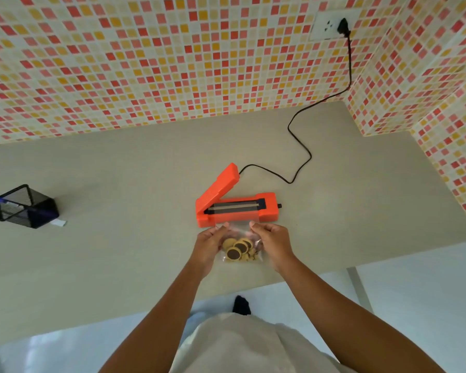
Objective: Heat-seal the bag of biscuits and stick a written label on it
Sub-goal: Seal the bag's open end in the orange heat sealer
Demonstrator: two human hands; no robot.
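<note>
Both hands, left (209, 246) and right (273, 244), pinching clear biscuit bag (241, 247) top, just before open orange sealer (236, 208)

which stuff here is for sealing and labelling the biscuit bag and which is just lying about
For the job: bag, held by left hand and right hand; sealer, lid up; cord; pen; white slip, perhaps the label.

Just there: mesh holder; spare socket.

Bag of biscuits (242, 247) on counter (119, 251) just before sealer (236, 208); pen holder (27, 207) far left.
</note>
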